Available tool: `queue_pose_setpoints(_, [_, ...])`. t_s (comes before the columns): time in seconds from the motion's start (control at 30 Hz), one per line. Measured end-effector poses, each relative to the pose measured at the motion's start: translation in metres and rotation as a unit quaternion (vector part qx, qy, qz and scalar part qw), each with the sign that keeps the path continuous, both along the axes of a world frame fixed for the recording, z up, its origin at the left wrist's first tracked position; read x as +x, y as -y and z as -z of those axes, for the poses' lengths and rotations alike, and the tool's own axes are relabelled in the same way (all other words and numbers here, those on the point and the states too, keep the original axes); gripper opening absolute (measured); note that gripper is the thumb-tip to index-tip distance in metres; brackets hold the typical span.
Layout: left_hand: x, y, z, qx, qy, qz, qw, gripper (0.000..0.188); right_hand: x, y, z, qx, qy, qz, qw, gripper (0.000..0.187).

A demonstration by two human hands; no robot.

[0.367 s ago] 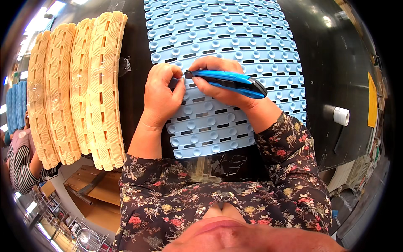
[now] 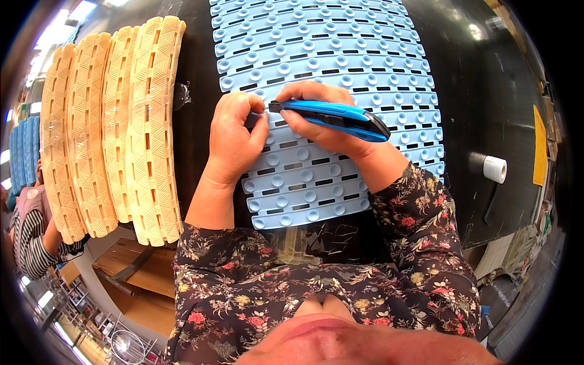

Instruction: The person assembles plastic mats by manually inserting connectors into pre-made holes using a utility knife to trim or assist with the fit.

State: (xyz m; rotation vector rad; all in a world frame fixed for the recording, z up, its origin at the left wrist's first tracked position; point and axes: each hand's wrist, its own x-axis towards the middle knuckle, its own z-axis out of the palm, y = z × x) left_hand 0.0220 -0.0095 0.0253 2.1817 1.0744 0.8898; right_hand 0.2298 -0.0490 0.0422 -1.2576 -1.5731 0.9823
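Observation:
A light blue slotted mat (image 2: pixel 304 176) with rows of suction cups lies on the black table in front of me. My right hand (image 2: pixel 325 121) grips a blue and black utility knife (image 2: pixel 334 114), its dark tip pointing left. Over the mat's left side, my left hand (image 2: pixel 238 134) is closed, thumb and fingers pinched together close to the knife tip. Whatever sits in that pinch is too small or hidden to make out.
Several rolled beige patterned mats (image 2: pixel 149 121) stand to the left. On the right are a white tape roll (image 2: pixel 494 169) and a yellow strip (image 2: pixel 539 145). A cardboard box (image 2: pixel 137 274) is at lower left, below another person in a striped sleeve (image 2: pixel 30 243).
The utility knife has shifted very slightly in my right hand. Both hands stay in nearly the same place over the mat.

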Motion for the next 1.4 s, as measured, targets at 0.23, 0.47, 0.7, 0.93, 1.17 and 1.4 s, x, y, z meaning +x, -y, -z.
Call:
queue_pose_setpoints(0.23, [0.0024,-0.0009,0.0007,0.011,0.012,-0.004,1.0,0.017,0.0028,-0.0008,0.0017,0.019,0.005,-0.017,1.0,0.025])
queue_pose_setpoints(0.47, [0.0017,-0.0008,0.0013,0.013,0.011,-0.001,1.0,0.018,0.0018,-0.0005,0.0026,0.008,0.009,-0.007,1.0,0.026])
queue_pose_setpoints(0.7, [0.0007,0.0002,-0.0001,0.003,0.005,-0.006,1.0,0.018,0.0031,-0.0004,0.0014,0.003,-0.009,-0.013,1.0,0.026])
queue_pose_setpoints(0.93, [0.0015,-0.0003,0.0009,0.001,0.006,-0.005,1.0,0.018,0.003,-0.0019,0.0046,0.019,-0.011,-0.021,1.0,0.026])
queue_pose_setpoints(1.17, [0.0017,0.0001,-0.0003,0.005,0.008,-0.003,1.0,0.018,0.0019,-0.0024,0.0047,0.032,0.009,-0.007,0.999,0.026])
queue_pose_setpoints(1.4, [-0.0019,-0.0004,0.0,0.008,-0.005,0.003,1.0,0.016,0.0025,-0.0022,0.0021,-0.008,-0.007,-0.013,1.0,0.025])
